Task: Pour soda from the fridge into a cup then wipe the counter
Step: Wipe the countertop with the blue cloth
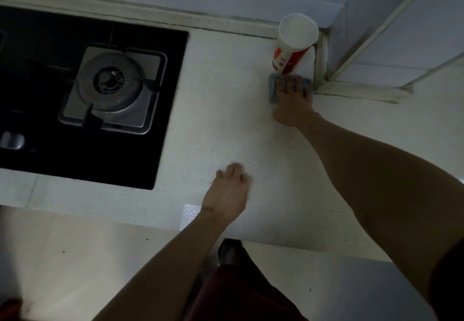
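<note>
A tall red and white paper cup (291, 44) stands upright at the back of the white counter (221, 110), close to the wall corner. Just in front of the cup lies a grey cloth (273, 87), and my right hand (292, 99) presses flat on it with the fingers spread over the cloth. My left hand (227, 192) rests palm down on the counter near its front edge, fingers apart, holding nothing. No soda bottle or can is in view. What the cup contains cannot be told from here.
A black glass gas hob (82, 94) with a steel burner fills the left of the counter. A tiled wall runs behind, and a tiled pillar (376, 32) juts out at the right of the cup. The floor and my foot show below the counter edge.
</note>
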Demonstrator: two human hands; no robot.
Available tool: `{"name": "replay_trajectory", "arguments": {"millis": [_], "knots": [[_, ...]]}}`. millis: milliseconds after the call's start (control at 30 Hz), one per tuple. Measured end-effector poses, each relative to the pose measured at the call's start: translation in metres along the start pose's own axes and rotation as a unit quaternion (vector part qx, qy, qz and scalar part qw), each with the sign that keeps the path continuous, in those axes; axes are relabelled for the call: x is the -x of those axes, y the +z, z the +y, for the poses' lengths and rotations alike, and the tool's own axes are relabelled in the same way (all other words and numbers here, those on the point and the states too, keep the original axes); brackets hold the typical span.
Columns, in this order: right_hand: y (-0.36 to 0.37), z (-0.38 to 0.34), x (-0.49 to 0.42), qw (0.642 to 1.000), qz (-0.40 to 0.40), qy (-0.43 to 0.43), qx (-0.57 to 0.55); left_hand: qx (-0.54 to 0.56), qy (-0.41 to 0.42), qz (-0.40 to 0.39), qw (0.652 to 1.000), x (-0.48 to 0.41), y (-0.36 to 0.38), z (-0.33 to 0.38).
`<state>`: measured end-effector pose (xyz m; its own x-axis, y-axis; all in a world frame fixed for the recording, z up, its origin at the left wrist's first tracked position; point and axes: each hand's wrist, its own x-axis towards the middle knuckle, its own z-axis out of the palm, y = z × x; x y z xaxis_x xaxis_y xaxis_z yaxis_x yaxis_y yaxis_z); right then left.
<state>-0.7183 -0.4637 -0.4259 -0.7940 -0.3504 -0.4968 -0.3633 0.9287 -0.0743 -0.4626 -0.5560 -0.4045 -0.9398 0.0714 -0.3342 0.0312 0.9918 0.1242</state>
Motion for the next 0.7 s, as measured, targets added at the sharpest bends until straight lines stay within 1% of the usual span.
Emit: {"name": "replay_trajectory", "arguments": {"millis": [200, 300, 367, 533, 700], "knots": [[-0.001, -0.003, 0.004, 1.000, -0.001, -0.009, 0.009, 0.029, 0.013, 0.007, 0.999, 0.004, 0.004, -0.006], [0.014, -0.012, 0.022, 1.000, 0.010, -0.017, 0.004, 0.059, 0.017, 0.005, 0.998, 0.010, 0.002, -0.009], [0.030, -0.022, 0.044, 0.999, 0.020, -0.034, -0.001, 0.067, 0.014, 0.006, 0.998, 0.018, 0.004, -0.013], [0.062, -0.059, 0.115, 0.998, 0.016, -0.060, 0.003, 0.077, -0.003, -0.009, 0.997, 0.049, 0.011, -0.025], [0.106, -0.101, 0.190, 0.998, 0.007, -0.066, 0.010, 0.081, 0.002, 0.000, 0.997, 0.089, 0.020, -0.040]]}}
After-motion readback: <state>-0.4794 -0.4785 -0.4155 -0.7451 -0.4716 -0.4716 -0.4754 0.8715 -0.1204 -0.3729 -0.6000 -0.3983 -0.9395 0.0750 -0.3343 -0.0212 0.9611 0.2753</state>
